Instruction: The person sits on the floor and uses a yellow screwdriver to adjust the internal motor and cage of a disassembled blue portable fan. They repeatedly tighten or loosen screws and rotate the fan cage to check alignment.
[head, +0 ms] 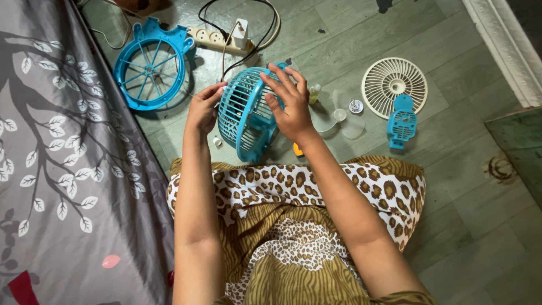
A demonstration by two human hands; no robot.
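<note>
Two bare hands work on a small blue fan housing (245, 113) standing on edge on a grey-green floor (463, 226). Far left lies a grey leaf-patterned cloth (62, 169), then a blue fan ring (151, 65) flat near a white power strip (217, 38). The left hand (203, 108) pinches the housing's left edge, fingers curled. The right hand (291, 107) spreads open over its rim. Further right lie a clear fan blade (339, 116), a cream grille (393, 86) and a blue plastic bracket (402, 121).
</note>
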